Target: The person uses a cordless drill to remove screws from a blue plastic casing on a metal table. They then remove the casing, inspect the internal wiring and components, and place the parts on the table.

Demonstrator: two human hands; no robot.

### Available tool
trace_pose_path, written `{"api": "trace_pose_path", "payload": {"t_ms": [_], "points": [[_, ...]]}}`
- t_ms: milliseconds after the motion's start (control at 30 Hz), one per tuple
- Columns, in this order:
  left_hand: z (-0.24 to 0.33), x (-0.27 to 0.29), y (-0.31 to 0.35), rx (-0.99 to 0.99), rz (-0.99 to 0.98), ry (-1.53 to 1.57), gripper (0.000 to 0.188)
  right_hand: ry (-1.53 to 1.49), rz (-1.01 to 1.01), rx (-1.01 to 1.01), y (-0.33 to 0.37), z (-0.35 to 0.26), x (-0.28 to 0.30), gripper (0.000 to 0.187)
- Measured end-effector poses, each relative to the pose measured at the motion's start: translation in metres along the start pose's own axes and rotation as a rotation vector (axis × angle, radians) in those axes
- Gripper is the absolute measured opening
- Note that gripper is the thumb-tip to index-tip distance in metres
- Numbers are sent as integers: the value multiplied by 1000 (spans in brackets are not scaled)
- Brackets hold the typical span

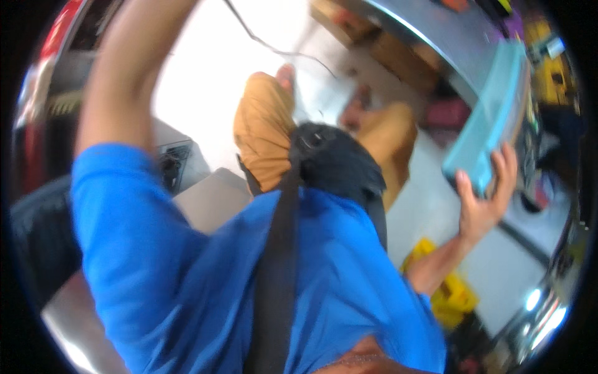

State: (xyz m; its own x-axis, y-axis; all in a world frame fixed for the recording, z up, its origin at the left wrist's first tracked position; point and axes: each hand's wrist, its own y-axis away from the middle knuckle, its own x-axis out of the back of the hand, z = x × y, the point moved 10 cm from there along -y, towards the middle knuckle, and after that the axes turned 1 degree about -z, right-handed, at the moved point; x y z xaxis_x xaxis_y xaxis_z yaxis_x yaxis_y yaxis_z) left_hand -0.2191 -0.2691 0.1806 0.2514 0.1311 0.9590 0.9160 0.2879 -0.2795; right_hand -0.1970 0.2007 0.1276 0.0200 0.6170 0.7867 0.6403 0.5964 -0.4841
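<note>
My right hand [489, 196] grips the lower end of a long light-blue plastic piece, like a shallow tray or case [483, 131], thumb on one side and fingers on the other. The piece tilts upward and away, its far end over the edge of a grey metal work surface [436, 37]. My left arm [121, 93] is raised toward the upper left, and its hand lies outside the picture. Motion blurs the whole view, so the piece's exact kind cannot be made out.
Cardboard boxes [402, 59] stand under the work surface. A yellow crate-like thing [451, 296] lies by my right forearm. A dark cable [274, 47] runs across the pale floor. More yellow objects [551, 78] sit at the far right, and a black chair-like shape [47, 237] is at the left.
</note>
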Motion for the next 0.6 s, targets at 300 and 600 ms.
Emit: {"api": "trace_pose_path", "payload": {"t_ms": [300,600], "points": [[73,50,84,-76,1018,89,65,40,-92,-90,18,24,10,60],[85,-137,246,121,187,960,42,-382,-90,64,-21,-99,-5,59]]}}
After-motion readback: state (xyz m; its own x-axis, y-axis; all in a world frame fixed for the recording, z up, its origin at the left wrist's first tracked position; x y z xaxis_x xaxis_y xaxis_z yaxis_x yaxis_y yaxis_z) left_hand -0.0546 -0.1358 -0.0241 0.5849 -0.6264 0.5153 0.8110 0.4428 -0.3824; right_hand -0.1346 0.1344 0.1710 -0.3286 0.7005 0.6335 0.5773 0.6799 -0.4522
